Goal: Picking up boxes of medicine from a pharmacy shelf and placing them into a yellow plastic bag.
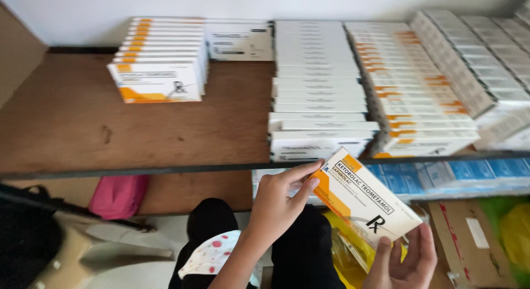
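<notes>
A white-and-orange medicine carton point(367, 198) is held tilted just below the front edge of the wooden shelf point(72, 118), its printed face up for reading. The left hand point(279, 203) pinches its upper corner; the right hand point(403, 261) cradles its lower end. On the shelf, rows of stacked cartons point(317, 90) crowd the right side; a matching orange-striped stack point(160, 60) stands apart to the left.

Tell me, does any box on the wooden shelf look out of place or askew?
Mostly neat rows. One white box at the back lies sideways beside the orange-striped stack. Both hands, left hand and right hand, hold one orange-and-white box tilted, off the shelf.
</notes>
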